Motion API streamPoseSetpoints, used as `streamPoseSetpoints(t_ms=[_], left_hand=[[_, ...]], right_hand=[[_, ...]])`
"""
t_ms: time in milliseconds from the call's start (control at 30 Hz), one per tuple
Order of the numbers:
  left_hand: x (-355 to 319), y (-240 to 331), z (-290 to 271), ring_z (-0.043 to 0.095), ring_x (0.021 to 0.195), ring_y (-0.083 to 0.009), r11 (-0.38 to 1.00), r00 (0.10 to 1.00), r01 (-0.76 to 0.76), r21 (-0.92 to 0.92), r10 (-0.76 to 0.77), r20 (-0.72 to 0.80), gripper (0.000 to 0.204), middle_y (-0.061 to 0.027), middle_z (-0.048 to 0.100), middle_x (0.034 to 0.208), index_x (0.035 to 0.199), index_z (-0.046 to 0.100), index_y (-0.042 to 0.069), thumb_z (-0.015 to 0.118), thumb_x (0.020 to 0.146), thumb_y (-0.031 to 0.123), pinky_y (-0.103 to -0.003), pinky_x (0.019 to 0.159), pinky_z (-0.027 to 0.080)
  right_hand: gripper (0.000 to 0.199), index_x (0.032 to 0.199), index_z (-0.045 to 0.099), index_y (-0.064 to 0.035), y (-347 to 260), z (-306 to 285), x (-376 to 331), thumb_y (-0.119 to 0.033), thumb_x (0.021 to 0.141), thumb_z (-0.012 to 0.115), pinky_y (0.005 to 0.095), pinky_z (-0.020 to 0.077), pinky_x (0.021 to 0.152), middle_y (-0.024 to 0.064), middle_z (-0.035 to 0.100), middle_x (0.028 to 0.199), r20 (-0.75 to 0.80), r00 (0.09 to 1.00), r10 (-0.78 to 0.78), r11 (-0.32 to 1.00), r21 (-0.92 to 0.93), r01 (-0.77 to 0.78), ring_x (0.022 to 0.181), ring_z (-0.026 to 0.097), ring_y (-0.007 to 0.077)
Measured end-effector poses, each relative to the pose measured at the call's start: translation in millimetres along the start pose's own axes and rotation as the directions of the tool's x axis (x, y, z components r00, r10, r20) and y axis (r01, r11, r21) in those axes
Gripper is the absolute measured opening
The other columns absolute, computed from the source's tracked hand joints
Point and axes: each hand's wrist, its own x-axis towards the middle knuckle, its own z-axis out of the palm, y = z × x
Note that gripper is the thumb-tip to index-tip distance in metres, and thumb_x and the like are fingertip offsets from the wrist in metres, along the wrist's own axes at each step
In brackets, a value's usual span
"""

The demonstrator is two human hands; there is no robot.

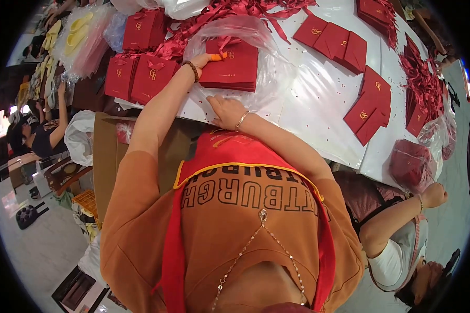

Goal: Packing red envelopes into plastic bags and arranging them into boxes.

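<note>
A stack of red paper gift bags (231, 70) with gold print and red ribbons lies partly inside a clear plastic bag (274, 57) at the table's near edge. My left hand (200, 60) reaches into the plastic and grips the stack at its left side. An orange-covered finger rests over the top face; the other fingers are partly hidden. Closer to me, my right hand (227, 111) lies palm down by the table edge with its fingers stretched out, just below the stack, holding nothing.
More red gift bags (152, 77) stand to the left, before a heap of red ribbons (180, 36). Flat bags lie fanned on the white table (308, 115) at the right. A cardboard box (107, 151) stands below the edge. A co-worker's hand (434, 195) is at lower right.
</note>
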Motion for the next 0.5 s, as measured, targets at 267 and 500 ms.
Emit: streamPoseSetpoints(t_ms=[267, 500], left_hand=[[6.5, 0.8, -2.5, 0.060, 0.087, -0.0238, 0.999, 0.998, 0.028, 0.028, -0.026, -0.049, 0.026, -0.0123, 0.061, 0.098, 0.106, 0.055, 0.005, 0.054, 0.080, 0.008, -0.040, 0.078, 0.049], [-4.1, -2.1, 16.0, 0.060, 0.087, -0.0228, 0.993, 0.999, 0.015, 0.114, -0.009, -0.046, 0.025, -0.0115, 0.061, 0.097, 0.105, 0.056, 0.004, 0.054, 0.080, 0.008, -0.039, 0.078, 0.049]], right_hand=[[0.049, 0.106, 0.047, -0.0003, -5.9, -7.1, -10.8, -0.028, 0.069, 0.060, 0.0448, 0.0435, 0.077, 0.0185, 0.051, 0.108, 0.370, 0.910, 0.186, 0.934, 0.220, -0.281, 0.091, 0.055, 0.0343], [0.027, 0.084, 0.064, -0.0116, 13.2, 17.6, -17.9, -0.034, 0.077, 0.052, 0.0495, 0.0363, 0.084, 0.0141, 0.038, 0.125, -0.102, 0.968, -0.230, 0.971, -0.095, 0.221, 0.108, 0.046, 0.0253]])
